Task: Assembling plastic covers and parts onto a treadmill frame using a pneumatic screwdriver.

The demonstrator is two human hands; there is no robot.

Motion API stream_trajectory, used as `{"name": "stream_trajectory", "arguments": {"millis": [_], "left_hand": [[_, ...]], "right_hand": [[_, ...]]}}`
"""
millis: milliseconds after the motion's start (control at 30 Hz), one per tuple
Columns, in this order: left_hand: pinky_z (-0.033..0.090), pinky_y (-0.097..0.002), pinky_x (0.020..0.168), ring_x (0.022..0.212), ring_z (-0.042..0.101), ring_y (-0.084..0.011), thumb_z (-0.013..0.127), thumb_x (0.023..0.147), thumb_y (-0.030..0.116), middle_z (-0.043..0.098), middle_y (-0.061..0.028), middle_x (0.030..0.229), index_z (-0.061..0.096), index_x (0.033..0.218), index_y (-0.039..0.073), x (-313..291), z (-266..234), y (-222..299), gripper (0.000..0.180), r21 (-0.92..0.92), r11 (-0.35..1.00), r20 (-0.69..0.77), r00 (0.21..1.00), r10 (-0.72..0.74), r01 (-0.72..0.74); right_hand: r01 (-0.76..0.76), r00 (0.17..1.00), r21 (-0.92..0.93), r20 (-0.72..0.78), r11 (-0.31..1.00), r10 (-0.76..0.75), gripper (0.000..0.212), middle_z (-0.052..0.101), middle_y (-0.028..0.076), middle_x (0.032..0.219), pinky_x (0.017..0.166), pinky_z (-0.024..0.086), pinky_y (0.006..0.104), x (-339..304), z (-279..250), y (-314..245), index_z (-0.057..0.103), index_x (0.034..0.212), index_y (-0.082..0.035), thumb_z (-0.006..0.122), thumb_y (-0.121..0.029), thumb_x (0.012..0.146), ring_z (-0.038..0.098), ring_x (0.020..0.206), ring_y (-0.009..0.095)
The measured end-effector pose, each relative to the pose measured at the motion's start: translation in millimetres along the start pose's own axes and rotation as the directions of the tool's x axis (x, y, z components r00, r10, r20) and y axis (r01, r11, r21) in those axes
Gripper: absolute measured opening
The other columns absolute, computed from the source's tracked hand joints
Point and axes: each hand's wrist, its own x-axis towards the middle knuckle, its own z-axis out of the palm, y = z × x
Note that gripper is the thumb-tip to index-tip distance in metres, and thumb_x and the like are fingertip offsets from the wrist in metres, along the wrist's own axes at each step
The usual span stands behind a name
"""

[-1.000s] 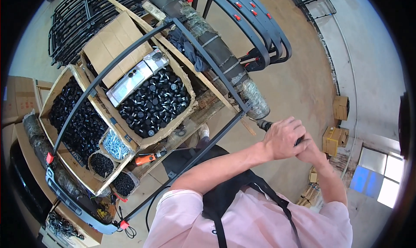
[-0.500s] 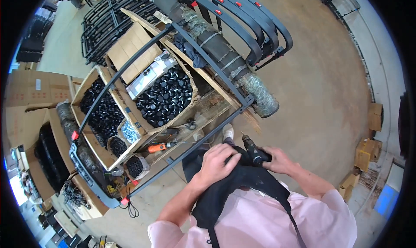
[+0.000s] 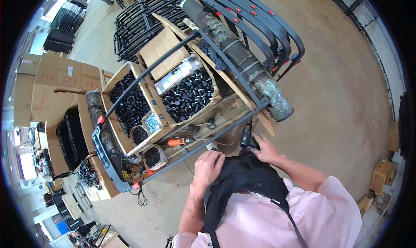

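My right hand (image 3: 265,150) is closed around a dark cordless power drill (image 3: 247,136), whose nose points away from me, towards the frame. My left hand (image 3: 208,168) hovers at the left edge of my black apron (image 3: 249,172). Its fingers are curled in, and whatever they may hold is hidden. In front of both hands a dark metal tube frame (image 3: 199,146) with red corner pieces lies tilted across a wooden bench. An orange-handled power tool (image 3: 177,141) rests on the bench ledge behind the near tube.
Boxes of black caps (image 3: 188,96) and black parts (image 3: 130,102) stand on the bench beside a small box of silvery-blue screws (image 3: 152,123). A wrapped roller (image 3: 242,57) runs along the far side. Curved black racks (image 3: 260,27) stand beyond; cartons (image 3: 65,74) are stacked left.
My view has turned, so the bench sits further right. The drill has swung in closer to the frame. My left hand has drawn back off the apron's middle, fingers more curled.
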Motion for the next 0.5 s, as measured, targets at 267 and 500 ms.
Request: {"name": "stream_trajectory", "arguments": {"millis": [267, 500], "left_hand": [[0.055, -0.0459, 0.084, 0.094, 0.068, -0.0364, 0.073, 0.098, 0.019, 0.072, -0.0138, 0.096, 0.075, 0.098, 0.004, 27.8, -76.5, -92.8, 0.015, 0.122, 0.991, -0.202, 0.979, -0.026, 0.051], [0.053, -0.0478, 0.093, 0.104, 0.067, -0.0367, 0.071, 0.097, 0.019, 0.073, -0.0146, 0.104, 0.075, 0.104, 0.006, 122.2, -86.2, -194.8, 0.016, 0.134, 0.991, -0.142, 0.99, 0.005, 0.014]], "right_hand": [[-0.099, 0.977, -0.064, -0.196, 0.993, 0.085, 0.086, 0.051, 0.036, 0.142, 0.11, 0.049, 0.0548, 125.6, 80.4, -6.7, 0.036, 0.163, -0.002, 0.078, -0.021, 0.09, 0.055, 0.131, 0.053], [-0.337, 0.84, -0.144, -0.492, 0.93, 0.228, 0.074, 0.056, 0.033, 0.139, 0.104, 0.053, 0.0561, 187.2, 124.7, -32.8, 0.047, 0.155, -0.005, 0.078, -0.017, 0.089, 0.062, 0.119, 0.051]]}}
